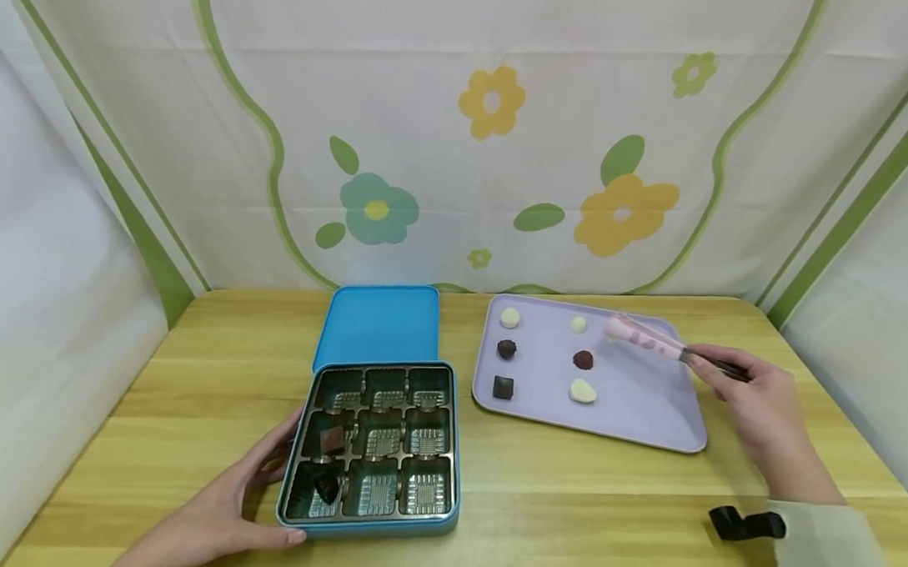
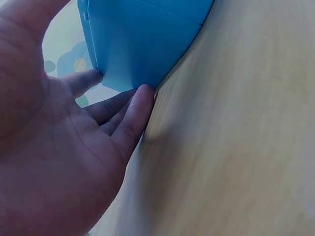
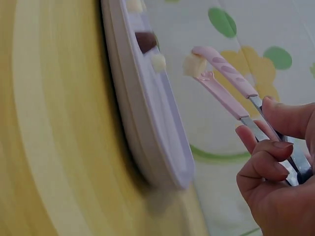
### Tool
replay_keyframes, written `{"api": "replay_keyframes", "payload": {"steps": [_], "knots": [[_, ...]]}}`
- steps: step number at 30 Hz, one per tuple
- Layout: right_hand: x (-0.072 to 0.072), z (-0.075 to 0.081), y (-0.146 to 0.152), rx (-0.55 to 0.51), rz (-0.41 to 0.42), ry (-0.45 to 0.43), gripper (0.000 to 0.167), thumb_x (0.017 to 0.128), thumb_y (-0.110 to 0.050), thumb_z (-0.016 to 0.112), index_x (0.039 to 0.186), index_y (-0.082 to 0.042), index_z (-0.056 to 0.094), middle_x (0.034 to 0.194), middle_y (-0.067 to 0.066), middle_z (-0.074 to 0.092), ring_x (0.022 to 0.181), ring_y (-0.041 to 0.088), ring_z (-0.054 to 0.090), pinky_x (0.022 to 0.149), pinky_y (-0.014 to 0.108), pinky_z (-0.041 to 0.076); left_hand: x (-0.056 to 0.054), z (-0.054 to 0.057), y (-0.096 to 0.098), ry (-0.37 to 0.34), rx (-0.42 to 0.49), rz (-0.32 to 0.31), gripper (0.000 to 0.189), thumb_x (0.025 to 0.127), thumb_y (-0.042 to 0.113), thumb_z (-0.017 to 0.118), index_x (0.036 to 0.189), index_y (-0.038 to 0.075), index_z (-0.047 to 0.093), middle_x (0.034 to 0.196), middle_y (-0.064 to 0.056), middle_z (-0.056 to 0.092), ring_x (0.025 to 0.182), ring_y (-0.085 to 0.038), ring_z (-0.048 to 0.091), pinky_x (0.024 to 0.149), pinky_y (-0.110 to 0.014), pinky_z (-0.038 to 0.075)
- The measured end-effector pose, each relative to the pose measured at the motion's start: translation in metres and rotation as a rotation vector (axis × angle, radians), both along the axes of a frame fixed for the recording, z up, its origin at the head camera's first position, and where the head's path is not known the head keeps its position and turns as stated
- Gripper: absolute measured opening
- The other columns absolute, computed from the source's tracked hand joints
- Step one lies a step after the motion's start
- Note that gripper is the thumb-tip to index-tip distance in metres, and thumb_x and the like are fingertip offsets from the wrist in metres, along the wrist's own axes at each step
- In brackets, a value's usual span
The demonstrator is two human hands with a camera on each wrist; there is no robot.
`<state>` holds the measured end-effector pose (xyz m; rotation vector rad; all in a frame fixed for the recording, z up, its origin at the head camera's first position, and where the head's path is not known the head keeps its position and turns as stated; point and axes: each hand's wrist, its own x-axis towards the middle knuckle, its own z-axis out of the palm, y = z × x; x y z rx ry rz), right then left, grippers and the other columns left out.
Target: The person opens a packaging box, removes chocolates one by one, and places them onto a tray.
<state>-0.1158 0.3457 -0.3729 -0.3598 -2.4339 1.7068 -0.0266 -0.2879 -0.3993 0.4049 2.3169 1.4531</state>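
In the head view, my left hand [image 1: 217,500] rests at the left side of a blue tin box [image 1: 374,527], thumb by its front corner. The left wrist view shows the fingers [image 2: 130,120] straight against the tin's wall [image 2: 142,44]. In the tin's divided insert, a brown square chocolate [image 1: 332,439] and a dark chocolate [image 1: 327,486] occupy two left compartments. My right hand [image 1: 765,411] grips pink-tipped tongs [image 1: 651,338]. Their tips pinch a whitish chocolate [image 3: 194,64], above the lilac tray [image 1: 645,411].
Several white and dark chocolates stand in two columns on the tray, among them a dark square [image 1: 503,388] and a white piece [image 1: 582,391]. The blue lid [image 1: 381,327] lies behind the tin. A black strap [image 1: 746,524] is beside the right sleeve. A floral cloth [image 1: 443,175] hangs behind the table.
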Motion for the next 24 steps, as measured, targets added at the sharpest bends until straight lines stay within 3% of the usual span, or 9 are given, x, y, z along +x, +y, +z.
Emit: {"api": "replay_keyframes", "payload": {"steps": [8,15,19,21,24], "knots": [[-0.002,-0.007,0.025,-0.197,-0.082,-0.050,0.012,0.095,-0.025,0.085,0.108,-0.025,0.085,0.093,-0.024,0.076,0.079,-0.002,0.061,0.066,0.014,0.053,0.001,-0.001,0.002,0.035,0.024,-0.007,0.119,0.088,0.012,0.089,0.174,0.038,0.009,0.180,-0.018,0.015,0.136,0.015,0.044,0.104,-0.017,0.049],[-0.004,-0.013,0.022,-0.148,-0.125,-0.101,0.008,0.095,-0.029,0.085,0.102,-0.029,0.084,0.088,-0.024,0.074,0.077,-0.003,0.060,0.064,0.015,0.052,0.003,-0.002,0.001,0.002,0.066,-0.017,0.118,0.090,0.009,0.087,0.174,0.037,0.009,0.179,-0.020,0.013,0.136,0.014,0.045,0.102,-0.018,0.051],[-0.005,-0.013,0.018,-0.127,-0.144,-0.128,0.009,0.095,-0.031,0.085,0.103,-0.030,0.083,0.087,-0.026,0.074,0.077,-0.004,0.061,0.062,0.015,0.052,0.003,-0.002,0.000,0.008,0.039,-0.007,0.120,0.089,0.011,0.088,0.174,0.038,0.008,0.180,-0.019,0.013,0.137,0.012,0.046,0.102,-0.018,0.050],[-0.005,-0.013,0.017,-0.119,-0.156,-0.132,0.010,0.095,-0.031,0.085,0.105,-0.030,0.082,0.089,-0.027,0.074,0.079,-0.004,0.062,0.062,0.015,0.052,0.003,-0.001,0.000,0.006,0.012,0.004,0.120,0.089,0.013,0.088,0.173,0.040,0.008,0.180,-0.017,0.014,0.145,-0.003,0.048,0.102,-0.018,0.050],[-0.005,-0.012,0.016,-0.068,-0.174,-0.141,0.011,0.096,-0.033,0.084,0.106,-0.031,0.082,0.089,-0.030,0.073,0.079,-0.005,0.061,0.061,0.016,0.050,0.002,0.001,0.001,-0.020,-0.009,0.016,0.120,0.089,0.015,0.089,0.173,0.043,0.007,0.181,-0.015,0.012,0.153,-0.036,0.045,0.101,-0.018,0.050]]}}
